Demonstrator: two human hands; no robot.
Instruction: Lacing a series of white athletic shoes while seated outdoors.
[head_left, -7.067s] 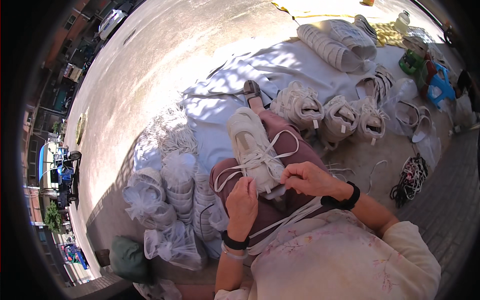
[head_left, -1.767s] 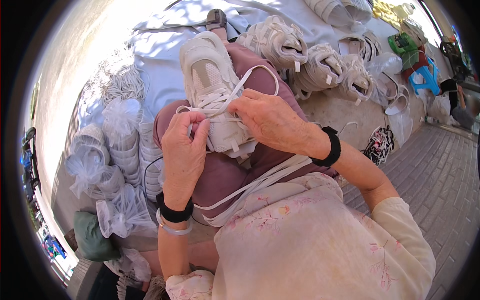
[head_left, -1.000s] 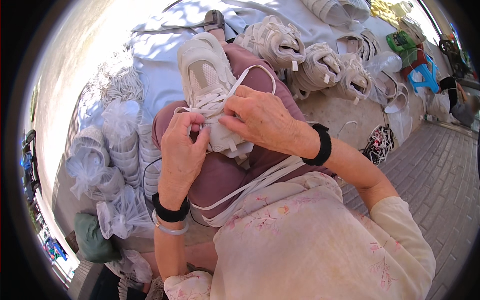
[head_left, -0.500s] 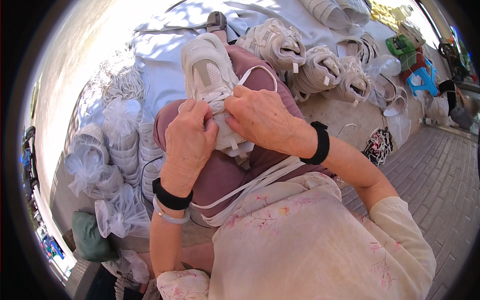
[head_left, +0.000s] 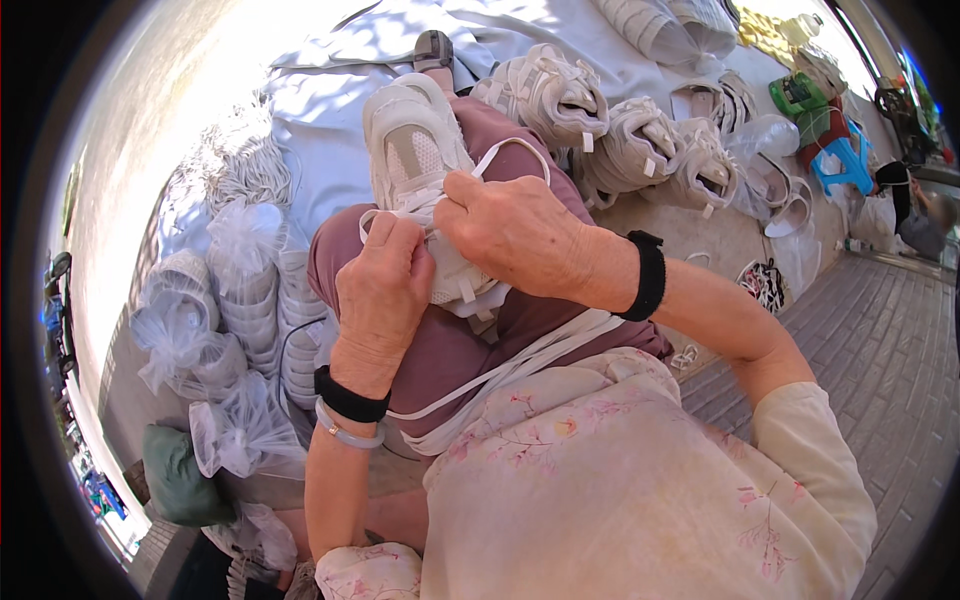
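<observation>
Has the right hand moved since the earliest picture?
Yes. Against the row of shoes, the right hand has moved left and forward, from near the heel of the lap shoe to its laces.

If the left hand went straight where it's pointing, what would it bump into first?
The left hand would probably bump the white laces on the shoe first. They look just past its fingertips, though I can't tell how high above them it is.

Off-white sneaker (head_left: 412,160) — mesh-topped, across the lap (head_left: 440,350), toe outward, lace (head_left: 490,155) looped loosely
</observation>
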